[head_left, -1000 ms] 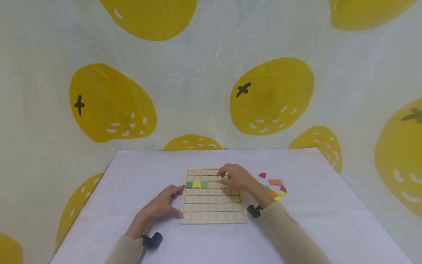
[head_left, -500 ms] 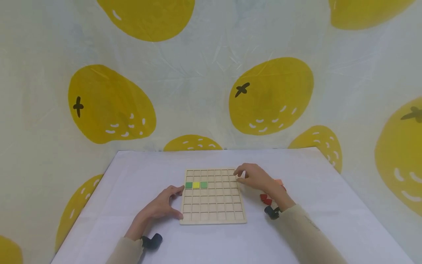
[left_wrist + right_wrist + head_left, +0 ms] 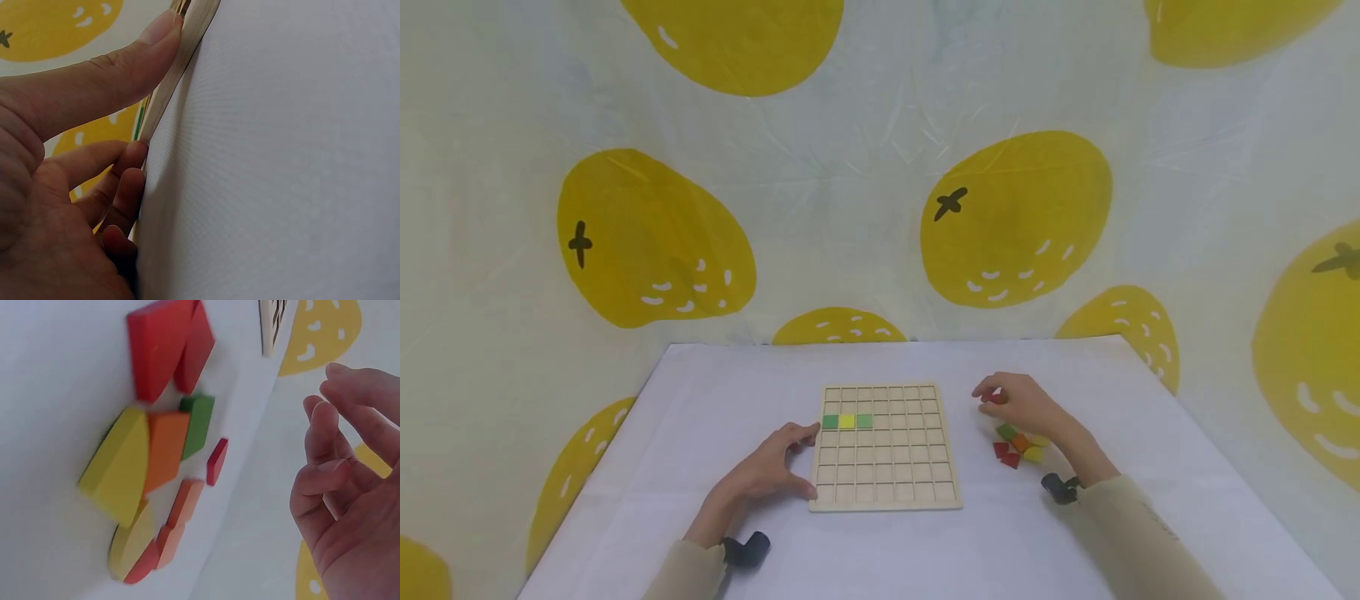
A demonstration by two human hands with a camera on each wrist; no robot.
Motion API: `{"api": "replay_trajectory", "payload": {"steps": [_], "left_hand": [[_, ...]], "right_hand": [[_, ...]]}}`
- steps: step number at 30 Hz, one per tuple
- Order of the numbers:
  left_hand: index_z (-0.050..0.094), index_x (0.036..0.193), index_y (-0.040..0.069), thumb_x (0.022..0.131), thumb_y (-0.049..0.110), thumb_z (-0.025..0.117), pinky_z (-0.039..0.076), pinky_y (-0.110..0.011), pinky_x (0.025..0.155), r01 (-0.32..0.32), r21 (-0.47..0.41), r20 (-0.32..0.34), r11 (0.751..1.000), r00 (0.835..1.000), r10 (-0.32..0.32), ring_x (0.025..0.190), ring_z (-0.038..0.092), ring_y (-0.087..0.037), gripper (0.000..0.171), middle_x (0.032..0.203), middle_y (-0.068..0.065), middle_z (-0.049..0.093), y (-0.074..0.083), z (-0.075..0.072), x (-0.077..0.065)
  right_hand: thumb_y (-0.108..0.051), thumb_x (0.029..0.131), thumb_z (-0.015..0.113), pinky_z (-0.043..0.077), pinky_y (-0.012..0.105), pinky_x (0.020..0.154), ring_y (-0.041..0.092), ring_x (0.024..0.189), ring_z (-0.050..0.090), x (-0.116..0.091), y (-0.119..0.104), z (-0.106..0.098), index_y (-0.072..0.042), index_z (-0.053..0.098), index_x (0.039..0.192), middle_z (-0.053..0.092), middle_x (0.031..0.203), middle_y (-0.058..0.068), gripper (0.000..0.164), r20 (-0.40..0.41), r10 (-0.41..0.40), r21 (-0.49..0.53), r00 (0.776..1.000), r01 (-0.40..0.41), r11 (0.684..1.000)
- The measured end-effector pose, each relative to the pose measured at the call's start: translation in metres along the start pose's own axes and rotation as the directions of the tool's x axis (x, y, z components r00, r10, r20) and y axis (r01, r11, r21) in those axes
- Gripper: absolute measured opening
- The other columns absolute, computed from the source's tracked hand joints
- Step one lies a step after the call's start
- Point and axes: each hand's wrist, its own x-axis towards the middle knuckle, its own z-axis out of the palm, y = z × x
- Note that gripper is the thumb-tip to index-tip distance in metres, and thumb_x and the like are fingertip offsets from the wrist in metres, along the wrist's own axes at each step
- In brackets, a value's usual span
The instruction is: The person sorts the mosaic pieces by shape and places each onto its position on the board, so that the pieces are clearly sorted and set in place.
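The left hand point(image 3: 765, 461), grip spread wide, touched the edge of the board point(image 3: 885, 457); the right hand point(image 3: 1024, 406), grip loosely curled and empty, hung near the tiles point(image 3: 1020, 443).

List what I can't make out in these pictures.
Head view: two light orange pieces, hidden behind the right hand.
Right wrist view: most of the board, cut off by the upper picture edge.
Left wrist view: most of the board's top, hidden by the low angle and left hand.

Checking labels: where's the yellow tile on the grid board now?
In head view, the yellow tile lies left of centre on the wooden grid board, between the darker green tile and the lighter green tile.
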Motion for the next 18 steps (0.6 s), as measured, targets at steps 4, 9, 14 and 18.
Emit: {"api": "replay_trajectory", "payload": {"steps": [4,9,14,18], "left_hand": [[0.046,0.156,0.009,0.061,0.027,0.099,0.043,-0.049,0.109,-0.007,0.002,0.001,1.0,1.0,0.007,0.12,0.049,-0.021,0.11,0.124,0.004,0.059,0.0,0.0,0.001],[0.046,0.156,0.011,0.061,0.028,0.099,0.042,-0.05,0.11,0.008,0.003,0.004,1.0,1.0,-0.008,0.121,0.05,-0.021,0.11,0.126,0.003,0.059,0.0,0.0,0.0],[0.046,0.156,0.011,0.061,0.027,0.099,0.042,-0.051,0.111,0.006,-0.007,0.004,1.0,1.0,-0.006,0.122,0.05,-0.022,0.109,0.127,0.002,0.06,0.0,-0.001,0.001],[0.046,0.155,0.01,0.062,0.028,0.099,0.043,-0.05,0.11,-0.011,0.002,0.008,1.0,1.0,0.011,0.121,0.05,-0.021,0.109,0.126,0.003,0.06,-0.001,-0.001,0.001]], "right_hand": [[-0.018,0.094,0.074,0.052,0.026,0.072,0.02,0.09,0.058,-0.006,0.012,-0.004,-0.01,0.074,0.118,0.07,0.104,0.002,0.025,-0.007,0.024,0.001,1.0,-0.024,1.0],[-0.02,0.095,0.073,0.054,0.029,0.066,0.021,0.086,0.057,-0.011,0.024,-0.008,-0.012,0.074,0.119,0.07,0.107,0.004,0.025,0.001,0.083,0.046,0.997,-0.083,0.995],[-0.021,0.096,0.072,0.056,0.031,0.063,0.021,0.081,0.058,-0.015,0.034,-0.011,-0.012,0.072,0.122,0.069,0.109,0.007,0.027,0.02,0.126,0.056,0.992,-0.127,0.99],[-0.019,0.095,0.073,0.056,0.03,0.065,0.019,0.08,0.058,-0.018,0.041,-0.014,-0.01,0.07,0.124,0.068,0.115,0.01,0.031,0.033,0.123,0.047,0.992,-0.124,0.991]]}}
